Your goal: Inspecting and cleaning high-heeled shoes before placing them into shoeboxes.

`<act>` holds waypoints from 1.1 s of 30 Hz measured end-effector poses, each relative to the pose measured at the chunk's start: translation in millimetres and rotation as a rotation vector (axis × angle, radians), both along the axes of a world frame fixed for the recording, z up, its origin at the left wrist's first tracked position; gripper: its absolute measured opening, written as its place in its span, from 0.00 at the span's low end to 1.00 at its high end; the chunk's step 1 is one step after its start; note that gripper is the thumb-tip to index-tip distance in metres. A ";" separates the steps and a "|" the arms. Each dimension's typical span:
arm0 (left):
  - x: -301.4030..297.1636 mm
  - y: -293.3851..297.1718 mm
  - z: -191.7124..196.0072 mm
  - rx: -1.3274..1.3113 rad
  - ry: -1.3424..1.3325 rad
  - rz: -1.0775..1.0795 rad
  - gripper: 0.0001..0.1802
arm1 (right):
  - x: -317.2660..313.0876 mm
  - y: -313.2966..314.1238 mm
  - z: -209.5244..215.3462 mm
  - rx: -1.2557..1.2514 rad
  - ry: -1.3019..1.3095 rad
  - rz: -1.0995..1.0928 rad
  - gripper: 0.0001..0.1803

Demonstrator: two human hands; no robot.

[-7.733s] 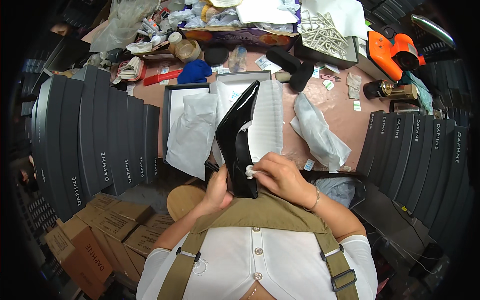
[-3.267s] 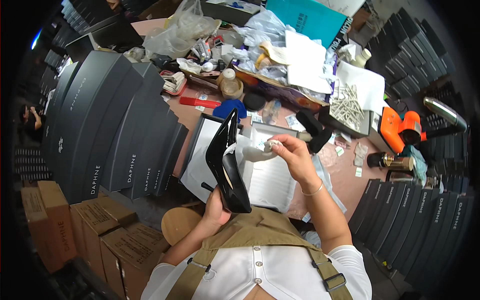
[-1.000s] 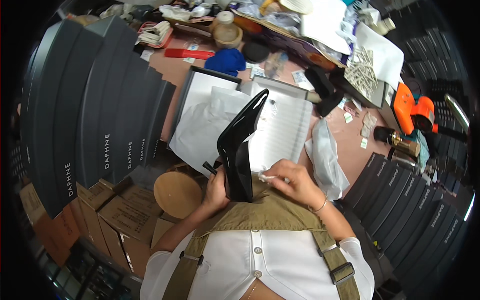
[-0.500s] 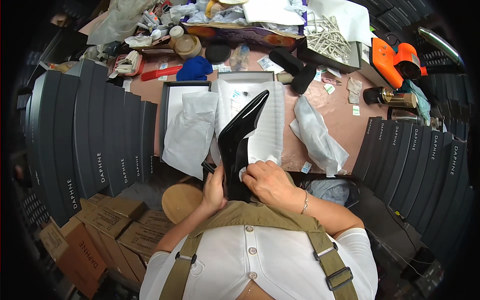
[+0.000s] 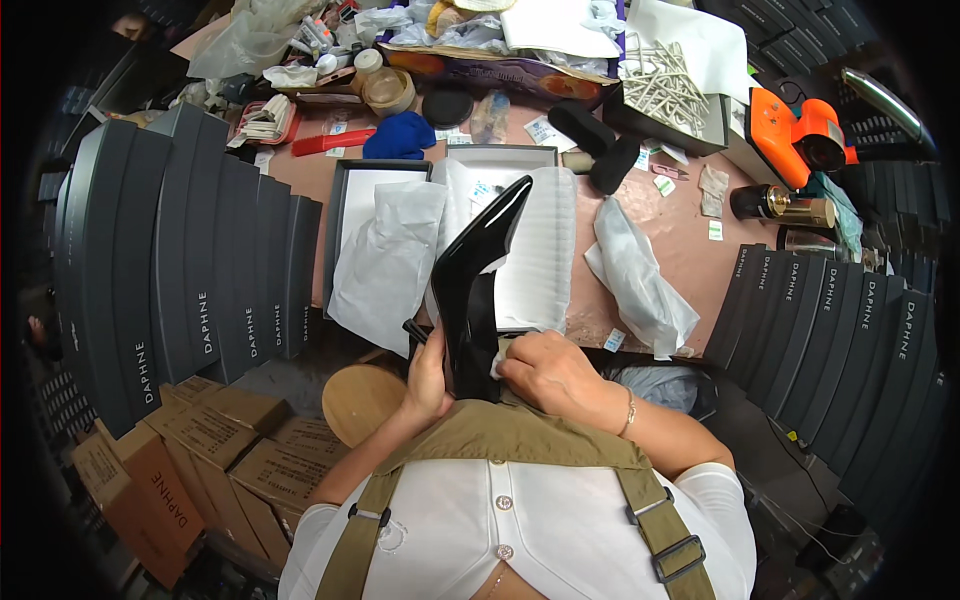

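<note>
A glossy black high-heeled boot (image 5: 462, 270) with a pointed toe is held in front of my body, toe up and away from me. My left hand (image 5: 428, 378) is closed around its heel side, the thin heel sticking out on the left. My right hand (image 5: 553, 375) is closed on a small white cloth (image 5: 498, 366) at the right side of the shaft. The fingertips on the cloth are partly hidden. Behind the boot lies an open grey shoebox (image 5: 503, 154) lined with white padded wrap. White tissue paper (image 5: 385, 262) covers part of the tray on its left.
A white-wrapped bundle (image 5: 643, 283) lies on the pink tabletop (image 5: 690, 215) to the right. Stacks of dark shoeboxes stand on the left (image 5: 180, 250) and right (image 5: 850, 330). Farther back are a blue cloth (image 5: 399, 136), black pads (image 5: 612, 165) and an orange tool (image 5: 777, 135). Cartons (image 5: 225, 430) sit low left.
The boot has rolled slightly, so more of its shiny upper faces me. My right hand has shifted a little to the right and toward me with the cloth. My left hand keeps its grip.
</note>
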State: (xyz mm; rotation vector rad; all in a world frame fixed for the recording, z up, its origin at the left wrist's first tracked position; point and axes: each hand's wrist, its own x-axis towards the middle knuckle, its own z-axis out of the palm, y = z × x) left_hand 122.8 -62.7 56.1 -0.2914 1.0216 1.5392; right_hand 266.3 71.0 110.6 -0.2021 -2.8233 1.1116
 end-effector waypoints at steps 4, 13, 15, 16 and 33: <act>2.2 9.6 11.9 -0.045 -0.010 0.015 0.20 | -1.9 0.9 2.2 0.085 0.130 -0.049 0.13; 2.5 8.4 12.8 -0.046 0.061 -0.009 0.21 | -2.4 -1.5 1.6 0.058 -0.066 -0.005 0.15; 2.0 10.0 15.1 -0.048 0.057 0.010 0.21 | -7.4 -0.1 4.3 0.116 0.066 -0.047 0.15; 2.5 8.7 13.4 -0.027 0.066 0.003 0.22 | -11.7 0.9 4.4 0.145 0.131 -0.069 0.15; 1.0 11.2 17.3 -0.004 0.078 0.003 0.23 | -0.5 -3.2 2.1 -0.087 -0.022 -0.076 0.11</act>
